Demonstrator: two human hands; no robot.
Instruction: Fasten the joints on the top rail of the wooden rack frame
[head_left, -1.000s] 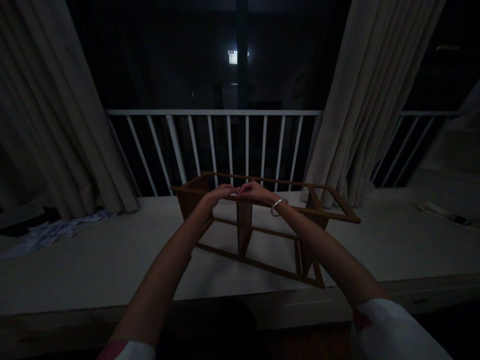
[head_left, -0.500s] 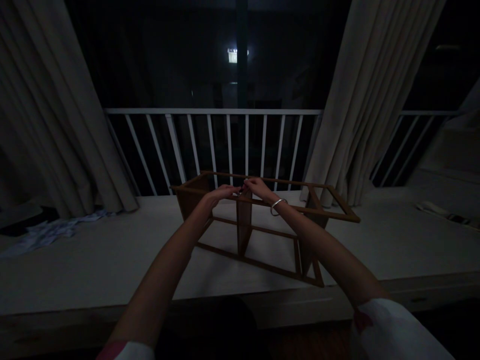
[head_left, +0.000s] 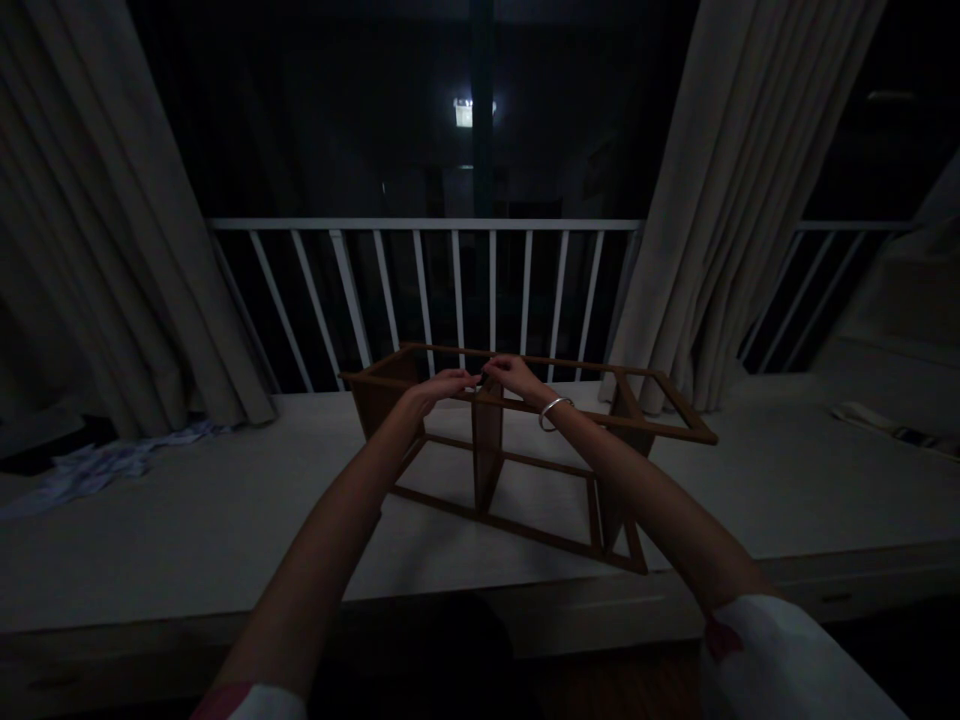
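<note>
A brown wooden shelf frame (head_left: 487, 452) lies on its side on the pale ledge, its inner boards standing upright. Above its middle board, at the top rail, my two hands meet fingertip to fingertip. My left hand (head_left: 448, 383) comes from the left, its fingers pinched together beside the rail. From the right, my right hand (head_left: 511, 371) is bent down with thumb and fingers closed close to the same spot. Something small and dark is between the fingertips, too dim to name. A silver bangle (head_left: 556, 412) circles my right wrist.
The pale ledge (head_left: 225, 520) runs across the view, its front edge nearest me. Behind it stand a white railing (head_left: 427, 224) and a dark window. Curtains (head_left: 690, 230) hang on both sides. Crumpled cloth (head_left: 105, 465) lies at the left, a strap-like item (head_left: 892, 428) at the right.
Very little differs. My fingertips have shifted slightly at the middle board, and the whole view has moved a touch. The shelf frame stays in place.
</note>
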